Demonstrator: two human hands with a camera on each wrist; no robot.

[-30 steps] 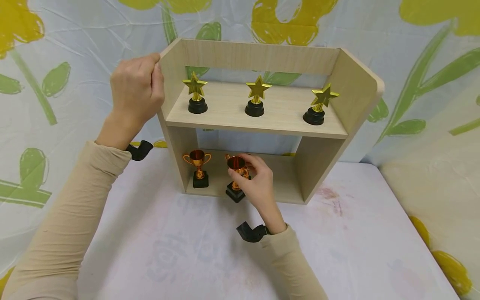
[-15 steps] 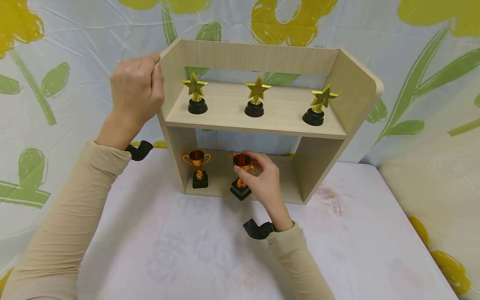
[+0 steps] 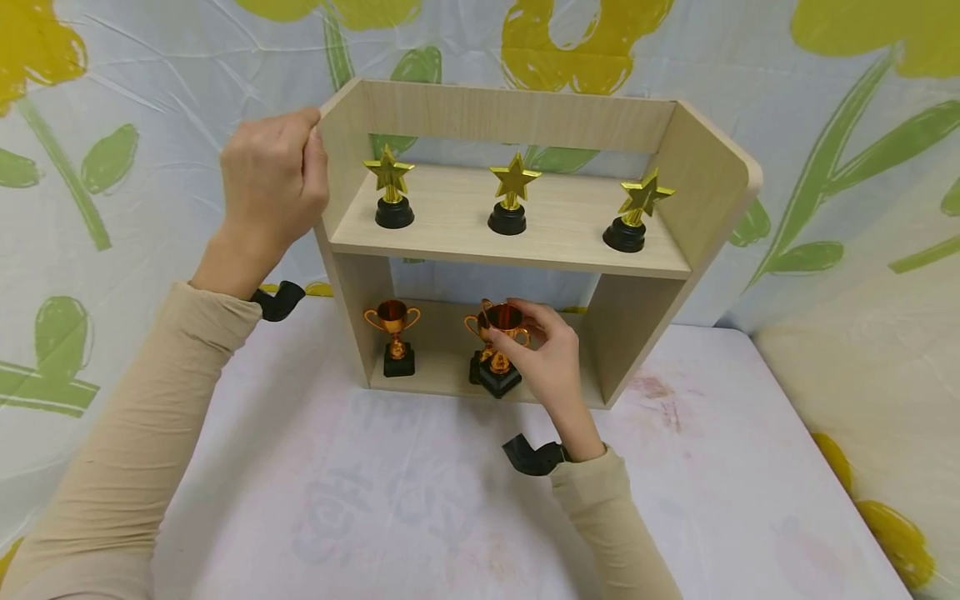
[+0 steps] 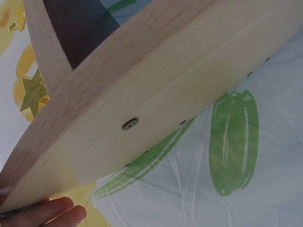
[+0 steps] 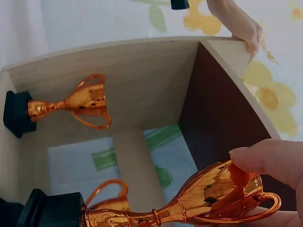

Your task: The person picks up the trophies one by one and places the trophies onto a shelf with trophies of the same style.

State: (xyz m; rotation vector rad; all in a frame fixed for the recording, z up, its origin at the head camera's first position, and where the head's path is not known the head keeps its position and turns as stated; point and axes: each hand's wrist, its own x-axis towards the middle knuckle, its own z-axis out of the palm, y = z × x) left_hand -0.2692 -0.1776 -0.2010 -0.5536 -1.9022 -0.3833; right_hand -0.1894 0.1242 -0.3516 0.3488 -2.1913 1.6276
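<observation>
My left hand (image 3: 273, 179) grips the top of the left side panel of a pale wooden shelf (image 3: 517, 262); in the left wrist view its fingers (image 4: 52, 213) lie against the panel's outer face. My right hand (image 3: 547, 354) pinches the bowl of a copper-coloured trophy cup (image 5: 208, 196) with a black square base, in front of the lower compartment. In the head view this cup is slightly tilted. Behind it, a second trophy cup (image 5: 111, 196) is mostly hidden. A third trophy cup (image 3: 395, 333) stands upright at the lower left.
Three gold star trophies with black round bases, left (image 3: 392, 187), middle (image 3: 512, 193) and right (image 3: 634, 210), stand along the upper board. Under the shelf is a white-covered table (image 3: 360, 500). A flowered cloth (image 3: 750, 50) hangs behind.
My right hand has moved to the right with its trophy cup, uncovering part of another cup behind it. My left hand stays on the side panel.
</observation>
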